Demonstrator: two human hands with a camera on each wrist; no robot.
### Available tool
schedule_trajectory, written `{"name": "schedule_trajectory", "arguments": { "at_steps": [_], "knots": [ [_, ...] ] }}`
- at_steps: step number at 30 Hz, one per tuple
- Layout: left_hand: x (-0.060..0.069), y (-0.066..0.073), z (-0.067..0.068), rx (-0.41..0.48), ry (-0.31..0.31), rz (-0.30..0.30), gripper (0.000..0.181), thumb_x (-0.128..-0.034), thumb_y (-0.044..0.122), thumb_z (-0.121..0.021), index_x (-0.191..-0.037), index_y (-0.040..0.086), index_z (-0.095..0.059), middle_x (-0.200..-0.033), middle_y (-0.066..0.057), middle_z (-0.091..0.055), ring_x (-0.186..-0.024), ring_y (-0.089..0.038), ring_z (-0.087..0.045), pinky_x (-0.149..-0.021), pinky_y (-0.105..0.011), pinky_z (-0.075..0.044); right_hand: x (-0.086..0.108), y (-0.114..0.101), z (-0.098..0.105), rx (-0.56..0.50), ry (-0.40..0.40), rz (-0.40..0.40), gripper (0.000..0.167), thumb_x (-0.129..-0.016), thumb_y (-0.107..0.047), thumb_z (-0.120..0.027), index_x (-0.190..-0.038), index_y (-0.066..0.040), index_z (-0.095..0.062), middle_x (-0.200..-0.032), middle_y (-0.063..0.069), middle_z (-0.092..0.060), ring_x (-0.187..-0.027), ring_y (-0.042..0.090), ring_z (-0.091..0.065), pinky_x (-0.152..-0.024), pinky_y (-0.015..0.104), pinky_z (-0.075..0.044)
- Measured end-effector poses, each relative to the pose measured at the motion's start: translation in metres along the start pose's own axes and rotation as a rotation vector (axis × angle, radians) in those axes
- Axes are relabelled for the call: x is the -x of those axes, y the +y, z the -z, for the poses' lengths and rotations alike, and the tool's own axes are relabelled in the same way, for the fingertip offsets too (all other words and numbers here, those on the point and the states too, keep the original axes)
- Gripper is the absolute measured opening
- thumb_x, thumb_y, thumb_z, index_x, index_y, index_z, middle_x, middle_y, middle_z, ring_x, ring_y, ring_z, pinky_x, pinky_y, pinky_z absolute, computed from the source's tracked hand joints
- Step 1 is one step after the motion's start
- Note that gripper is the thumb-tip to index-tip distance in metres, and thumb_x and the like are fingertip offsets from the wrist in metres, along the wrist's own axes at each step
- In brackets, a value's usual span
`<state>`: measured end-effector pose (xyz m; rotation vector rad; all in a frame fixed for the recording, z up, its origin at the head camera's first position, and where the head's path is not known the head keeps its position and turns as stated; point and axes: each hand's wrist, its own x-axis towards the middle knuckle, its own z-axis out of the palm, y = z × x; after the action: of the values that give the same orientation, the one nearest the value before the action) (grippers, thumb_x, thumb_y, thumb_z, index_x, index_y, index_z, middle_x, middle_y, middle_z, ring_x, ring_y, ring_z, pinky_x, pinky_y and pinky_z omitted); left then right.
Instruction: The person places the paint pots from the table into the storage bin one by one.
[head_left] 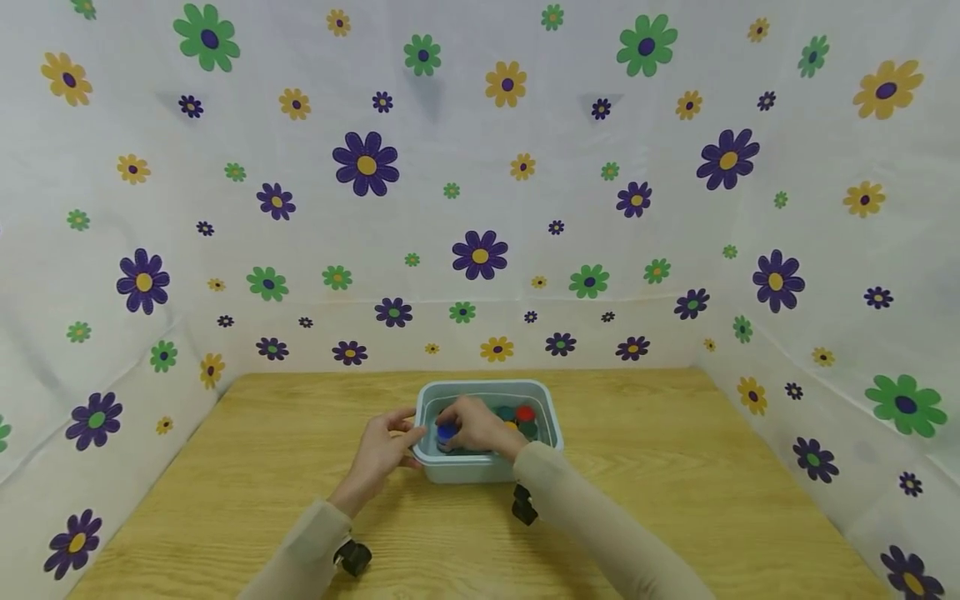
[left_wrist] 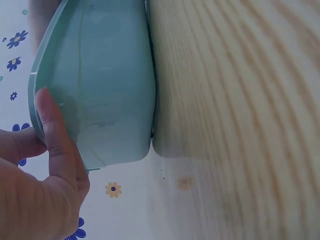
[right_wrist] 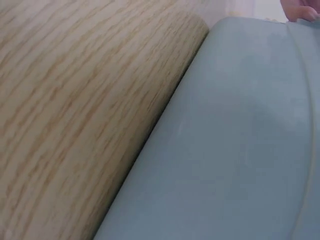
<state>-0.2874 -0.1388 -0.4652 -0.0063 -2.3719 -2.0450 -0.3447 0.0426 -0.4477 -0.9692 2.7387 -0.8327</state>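
Note:
A light blue plastic tub (head_left: 468, 473) stands on the wooden table, its side wall (left_wrist: 112, 90) filling much of the left wrist view. At its left end my left hand (head_left: 381, 446) pinches the rim between thumb and fingers. My right hand (head_left: 476, 423) reaches down inside the tub, fingers curled at a small blue jar-like piece (head_left: 446, 436) in the left part. It appears to pinch this piece, though the hand partly hides it. In the right wrist view only the tub's outer wall (right_wrist: 225, 130) and table show; the right fingers are out of sight there.
Toward the tub's right end lie several small round pieces, among them a red one (head_left: 526, 413) and a dark green one (head_left: 528, 430). The wooden table (head_left: 637, 467) is bounded at back and sides by flowered white cloth (head_left: 480, 200).

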Motion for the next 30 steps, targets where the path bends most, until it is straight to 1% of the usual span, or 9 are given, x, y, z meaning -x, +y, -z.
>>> {"name": "schedule_trajectory", "arguments": {
  "at_steps": [3, 4, 7, 10, 15, 18, 21, 26, 30],
  "knots": [
    [-0.001, 0.001, 0.004, -0.006, -0.016, 0.002, 0.045, -0.0906, 0.004, -0.068, -0.134, -0.002, -0.056, -0.104, -0.017, -0.054, -0.068, -0.018, -0.063, -0.056, -0.037, -0.061, 0.001, 0.002, 0.003, -0.063, -0.004, -0.001, 0.037, -0.079, -0.004, -0.08, -0.114, 0.001, -0.071, -0.11, 0.01, -0.072, -0.099, 0.025, -0.066, -0.084, 0.036, -0.058],
    [-0.001, 0.001, 0.005, -0.017, -0.024, 0.004, 0.045, -0.0905, 0.005, -0.068, -0.134, -0.001, -0.056, -0.104, -0.017, -0.054, -0.068, -0.018, -0.063, -0.057, -0.037, -0.061, 0.002, 0.004, 0.003, -0.091, -0.01, -0.006, 0.037, -0.079, -0.004, -0.08, -0.115, 0.001, -0.071, -0.11, 0.011, -0.072, -0.097, 0.026, -0.066, -0.082, 0.037, -0.058],
    [-0.001, 0.001, 0.009, -0.048, -0.045, 0.005, 0.046, -0.0901, 0.007, -0.07, -0.133, -0.001, -0.056, -0.105, -0.017, -0.054, -0.067, -0.019, -0.064, -0.058, -0.038, -0.061, 0.006, 0.009, 0.004, -0.153, -0.026, -0.033, 0.036, -0.082, -0.003, -0.077, -0.117, -0.002, -0.07, -0.111, 0.01, -0.072, -0.093, 0.023, -0.065, -0.076, 0.034, -0.058],
    [-0.003, 0.0, 0.011, -0.066, -0.051, 0.0, 0.046, -0.0889, 0.006, -0.071, -0.132, 0.0, -0.057, -0.104, -0.016, -0.055, -0.067, -0.018, -0.063, -0.058, -0.038, -0.061, 0.01, 0.013, 0.008, -0.195, -0.027, -0.063, 0.034, -0.084, -0.003, -0.074, -0.118, -0.004, -0.07, -0.112, 0.009, -0.071, -0.093, 0.021, -0.065, -0.075, 0.033, -0.057],
    [-0.008, 0.001, 0.009, -0.059, -0.056, -0.018, 0.044, -0.0878, 0.004, -0.072, -0.13, -0.001, -0.059, -0.101, -0.015, -0.056, -0.065, -0.017, -0.063, -0.056, -0.036, -0.061, 0.02, 0.016, 0.019, -0.208, -0.005, -0.049, 0.033, -0.086, -0.006, -0.073, -0.119, -0.005, -0.07, -0.115, 0.009, -0.07, -0.099, 0.022, -0.065, -0.083, 0.038, -0.056],
    [-0.009, 0.0, 0.008, -0.064, -0.08, -0.022, 0.044, -0.0881, 0.006, -0.072, -0.13, -0.001, -0.059, -0.102, -0.016, -0.056, -0.066, -0.018, -0.064, -0.057, -0.037, -0.061, 0.027, 0.019, 0.023, -0.21, 0.001, -0.033, 0.033, -0.087, -0.008, -0.073, -0.119, -0.004, -0.069, -0.115, 0.009, -0.071, -0.1, 0.023, -0.065, -0.085, 0.039, -0.056],
    [-0.01, -0.001, 0.008, -0.081, -0.103, -0.019, 0.045, -0.0892, 0.009, -0.071, -0.131, 0.001, -0.059, -0.104, -0.016, -0.056, -0.068, -0.019, -0.064, -0.057, -0.036, -0.061, 0.035, 0.021, 0.028, -0.216, 0.005, -0.037, 0.032, -0.09, -0.012, -0.071, -0.12, -0.005, -0.069, -0.114, 0.009, -0.071, -0.102, 0.023, -0.065, -0.086, 0.038, -0.056],
    [-0.012, 0.0, 0.013, -0.144, -0.137, -0.025, 0.045, -0.0918, 0.017, -0.07, -0.133, 0.004, -0.058, -0.106, -0.015, -0.059, -0.074, -0.018, -0.065, -0.057, -0.034, -0.061, 0.048, 0.025, 0.039, -0.198, 0.038, -0.055, 0.029, -0.094, -0.019, -0.067, -0.121, -0.008, -0.069, -0.113, 0.005, -0.071, -0.104, 0.02, -0.065, -0.09, 0.039, -0.055],
    [-0.012, 0.003, 0.018, -0.254, -0.181, -0.058, 0.046, -0.0936, 0.022, -0.068, -0.135, 0.004, -0.056, -0.11, -0.015, -0.063, -0.08, -0.02, -0.064, -0.059, -0.035, -0.061, 0.062, 0.034, 0.048, -0.176, 0.084, -0.029, 0.029, -0.095, -0.02, -0.065, -0.121, -0.007, -0.069, -0.116, 0.008, -0.071, -0.104, 0.02, -0.065, -0.092, 0.04, -0.055]
  ]
}}
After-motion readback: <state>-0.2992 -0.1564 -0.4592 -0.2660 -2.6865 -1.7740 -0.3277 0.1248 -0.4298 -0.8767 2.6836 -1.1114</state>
